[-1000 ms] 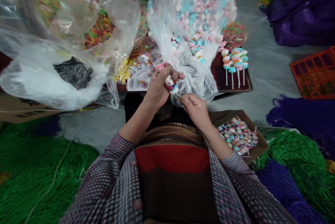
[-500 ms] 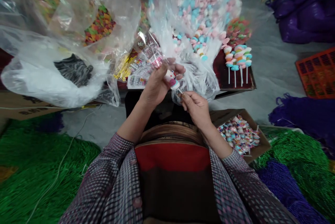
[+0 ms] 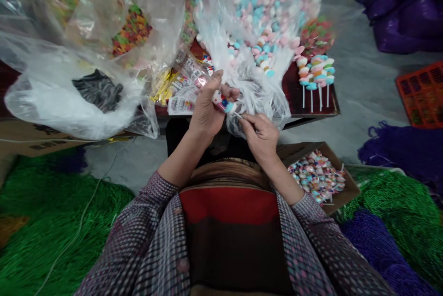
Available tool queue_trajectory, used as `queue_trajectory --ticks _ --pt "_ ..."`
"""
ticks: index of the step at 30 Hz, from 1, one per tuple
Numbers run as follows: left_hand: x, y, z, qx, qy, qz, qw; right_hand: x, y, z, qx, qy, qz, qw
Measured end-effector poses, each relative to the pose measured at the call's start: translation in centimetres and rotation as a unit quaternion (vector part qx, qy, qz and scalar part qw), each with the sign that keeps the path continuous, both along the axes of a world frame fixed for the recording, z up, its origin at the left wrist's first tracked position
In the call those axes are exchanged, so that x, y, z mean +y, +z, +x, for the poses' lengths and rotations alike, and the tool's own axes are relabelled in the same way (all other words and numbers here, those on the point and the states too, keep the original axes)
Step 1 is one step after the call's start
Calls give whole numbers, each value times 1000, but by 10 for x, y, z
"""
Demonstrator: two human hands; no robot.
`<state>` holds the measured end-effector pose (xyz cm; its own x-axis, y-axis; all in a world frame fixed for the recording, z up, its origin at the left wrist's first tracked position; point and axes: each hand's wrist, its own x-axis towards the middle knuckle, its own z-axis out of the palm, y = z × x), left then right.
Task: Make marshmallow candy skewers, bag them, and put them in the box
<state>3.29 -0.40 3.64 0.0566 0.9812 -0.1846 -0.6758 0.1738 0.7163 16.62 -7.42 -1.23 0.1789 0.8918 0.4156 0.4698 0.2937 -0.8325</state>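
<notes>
A candy stick with white, pink and blue pieces and a dotted wrapper lies across my left hand, whose fingers curl around its upper end. My right hand pinches the white stick at its lower end. Behind my hands is a clear bag of white sticks, below a big bag of pink, blue and white candies. Printed wrappers and gold ties are left of my left hand. Several candy skewers lie at the table's right corner.
Bags of colourful gummies and a white bag with a black bundle cover the left. A cardboard box of wrapped candies stands at lower right, near green strands. An orange crate is far right.
The candy stick has turned in my left hand, and its dotted wrapper and a dark blue part now show more. Both hands have shifted slightly. The view has moved a little.
</notes>
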Motion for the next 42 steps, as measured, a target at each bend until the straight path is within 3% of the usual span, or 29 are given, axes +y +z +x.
queue_trajectory --ticks 2,5,7,9,12,18,21,24,26,31,33,35,40,42 --pt "1 1 1 -3 -29 14 999 -4 2 -6 115 55 -96 987" --pt "1 -1 -1 9 -87 43 995 -9 6 -13 320 161 -243 901" --pt "3 -5 -5 19 -132 61 989 -10 9 -16 399 214 -283 846" --pt "4 -9 -11 25 -159 71 984 -9 11 -15 428 227 -289 826" --pt "3 -6 -20 24 -151 66 986 -3 11 -12 405 175 -263 858" --pt "-1 23 -29 23 -59 9 998 6 9 -7 200 85 -163 963" --pt "2 26 -27 18 -31 -15 999 8 10 -6 125 57 -108 985" --pt "4 19 -22 4 -38 -13 999 6 12 -6 140 56 -124 981" --pt "5 14 -19 -4 -57 -4 998 3 14 -8 229 95 -180 952" --pt "3 6 -15 -3 -122 10 993 -3 23 -15 444 247 -335 793" --pt "3 3 -16 8 -128 2 992 -2 24 -16 462 266 -350 770" --pt "5 2 -17 20 -117 -6 993 -1 22 -15 449 248 -333 791" --pt "9 -3 -18 27 -79 10 996 -2 16 -12 260 124 -210 934" --pt "8 -9 -15 32 -82 25 996 -3 15 -14 198 84 -174 961"
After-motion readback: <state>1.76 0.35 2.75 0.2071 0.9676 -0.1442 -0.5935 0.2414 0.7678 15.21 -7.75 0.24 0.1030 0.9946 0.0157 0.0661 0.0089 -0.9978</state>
